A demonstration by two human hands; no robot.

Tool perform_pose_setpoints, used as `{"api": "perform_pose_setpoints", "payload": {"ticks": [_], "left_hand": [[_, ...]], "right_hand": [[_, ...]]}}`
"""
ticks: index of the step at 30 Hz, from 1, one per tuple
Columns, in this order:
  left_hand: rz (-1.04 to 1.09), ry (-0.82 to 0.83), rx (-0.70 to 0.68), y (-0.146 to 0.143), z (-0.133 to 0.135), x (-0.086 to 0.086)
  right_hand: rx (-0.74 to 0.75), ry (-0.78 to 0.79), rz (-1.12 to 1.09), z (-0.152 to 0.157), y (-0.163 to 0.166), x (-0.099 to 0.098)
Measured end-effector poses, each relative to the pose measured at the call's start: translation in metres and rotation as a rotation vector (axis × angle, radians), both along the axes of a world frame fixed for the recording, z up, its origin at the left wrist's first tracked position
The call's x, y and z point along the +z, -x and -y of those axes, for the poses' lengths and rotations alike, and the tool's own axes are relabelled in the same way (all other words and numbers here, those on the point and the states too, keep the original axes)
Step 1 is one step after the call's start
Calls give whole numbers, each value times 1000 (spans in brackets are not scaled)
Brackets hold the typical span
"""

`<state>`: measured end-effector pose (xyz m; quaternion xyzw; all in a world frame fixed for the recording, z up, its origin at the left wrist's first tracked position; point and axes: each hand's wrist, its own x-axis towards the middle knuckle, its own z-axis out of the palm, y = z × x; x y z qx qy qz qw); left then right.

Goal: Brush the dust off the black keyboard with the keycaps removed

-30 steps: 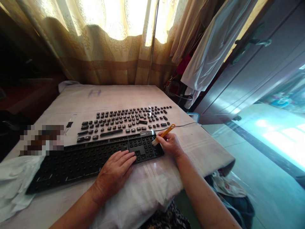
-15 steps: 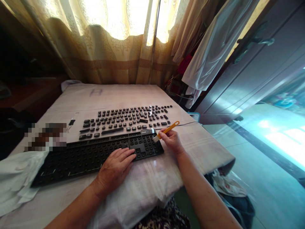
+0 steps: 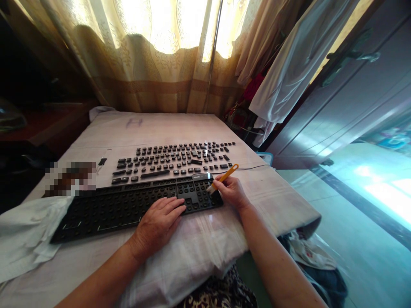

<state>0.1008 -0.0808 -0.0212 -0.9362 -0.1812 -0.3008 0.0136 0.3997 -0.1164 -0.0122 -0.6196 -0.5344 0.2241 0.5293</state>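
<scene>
A black keyboard (image 3: 112, 209) with its keycaps taken off lies slantwise on the cloth-covered table. My left hand (image 3: 159, 218) rests flat on its near edge, fingers stretched toward the number pad. Between the thumb and fingers of my right hand (image 3: 233, 191) is a small brush (image 3: 228, 172) with a yellow handle and pale bristles. The bristles touch the number pad area at the keyboard's right end. Behind the keyboard, loose black keycaps (image 3: 165, 160) are laid out in rows, with a long space bar (image 3: 155, 173) among them.
A white cloth (image 3: 28, 235) overlaps the keyboard's left end, near a blurred-out patch. A small black-and-clear item (image 3: 102, 161) lies left of the keycaps. A thin cable (image 3: 253, 167) runs off right. Curtains (image 3: 154, 81) hang behind; a door (image 3: 334, 94) stands right.
The brush has shifted slightly left and toward me over the number pad, its handle end moving left. My left hand stays on the keyboard. The whole view has shifted a little.
</scene>
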Motion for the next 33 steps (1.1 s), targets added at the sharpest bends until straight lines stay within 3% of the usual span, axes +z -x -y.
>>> {"api": "perform_pose_setpoints", "payload": {"ticks": [7,13,20,33], "left_hand": [[-16,-5,-1,0,-1,-1],[-9,8,-2,0,-1,-3],[-16,-9,-4,0,-1,-1],[7,5,-1,-1,-1,-3]], "right_hand": [[-1,-1,-115,-2,1,-1],[-101,-48,-13,-2,-5,-3],[-52,-3,60,1,-3,1],[-6,-13,-124,-3,0,-4]]}}
